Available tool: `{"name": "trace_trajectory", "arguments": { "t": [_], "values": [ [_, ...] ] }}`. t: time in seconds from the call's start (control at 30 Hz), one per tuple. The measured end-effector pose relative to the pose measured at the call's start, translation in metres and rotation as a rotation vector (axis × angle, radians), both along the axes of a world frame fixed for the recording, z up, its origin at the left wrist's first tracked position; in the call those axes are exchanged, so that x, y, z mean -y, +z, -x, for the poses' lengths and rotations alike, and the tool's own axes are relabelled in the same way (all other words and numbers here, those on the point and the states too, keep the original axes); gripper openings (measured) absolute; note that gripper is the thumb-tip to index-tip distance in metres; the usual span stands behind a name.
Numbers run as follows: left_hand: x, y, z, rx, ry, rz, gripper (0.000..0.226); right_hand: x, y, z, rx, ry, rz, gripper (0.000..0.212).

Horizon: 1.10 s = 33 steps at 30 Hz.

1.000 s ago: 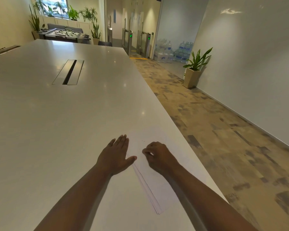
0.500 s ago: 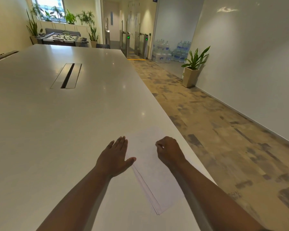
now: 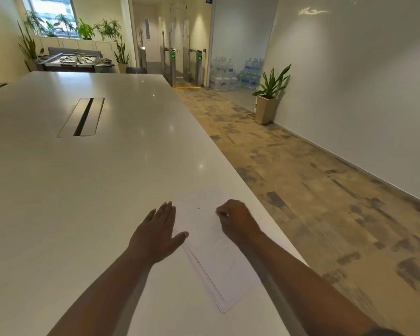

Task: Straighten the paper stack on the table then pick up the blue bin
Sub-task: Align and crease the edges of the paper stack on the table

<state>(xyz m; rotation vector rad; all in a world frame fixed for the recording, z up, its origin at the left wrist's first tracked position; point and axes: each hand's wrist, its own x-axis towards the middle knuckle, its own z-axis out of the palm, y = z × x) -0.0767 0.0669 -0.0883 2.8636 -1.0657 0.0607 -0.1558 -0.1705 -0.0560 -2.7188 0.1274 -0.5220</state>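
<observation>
A thin stack of white paper [image 3: 218, 258] lies near the right edge of the long white table [image 3: 83, 190], its sheets slightly fanned along the left side. My left hand [image 3: 159, 232] rests flat with fingers together against the stack's left edge, thumb lying on the paper. My right hand [image 3: 238, 221] sits on the stack's right side with fingers curled under; I cannot tell whether it pinches any sheet. No blue bin is in view.
A cable slot [image 3: 81, 116] is set into the table's middle. The table's right edge [image 3: 228, 163] borders a carpeted walkway. A potted plant [image 3: 268, 103] stands by the right wall, with water bottles [image 3: 235, 73] and entry gates [image 3: 184, 66] behind.
My right hand slid from the middle of the stack to its right side. The left hand stayed against the left edge. The view tilted slightly.
</observation>
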Motion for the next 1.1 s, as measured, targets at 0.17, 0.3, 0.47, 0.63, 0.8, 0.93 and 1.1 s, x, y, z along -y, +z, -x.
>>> {"name": "trace_trajectory", "arguments": {
  "t": [0.17,0.3,0.47,0.63,0.8,0.93,1.1],
  "values": [
    [0.000,0.001,0.000,0.004,-0.001,0.004,0.104,-0.003,-0.007,0.010,-0.048,0.089,-0.029,0.019],
    [0.001,0.000,-0.001,0.008,-0.003,0.008,0.113,0.023,0.002,0.004,-0.014,-0.155,-0.023,0.036],
    [0.000,0.000,0.000,0.008,0.004,0.010,0.102,-0.018,-0.007,0.009,-0.068,0.168,0.109,0.025],
    [0.000,0.001,0.000,-0.004,0.001,0.003,0.112,0.026,-0.005,0.009,-0.060,-0.077,0.013,0.023],
    [0.000,0.001,0.001,-0.001,0.003,0.006,0.114,0.006,0.002,0.008,-0.021,-0.030,0.054,0.037],
    [0.001,0.001,0.000,0.002,-0.001,0.003,0.117,-0.002,-0.006,0.018,-0.052,0.148,0.046,0.018],
    [0.001,-0.001,-0.001,-0.005,-0.001,0.014,0.113,0.040,0.001,0.015,-0.032,-0.166,-0.006,0.028]
  ]
}}
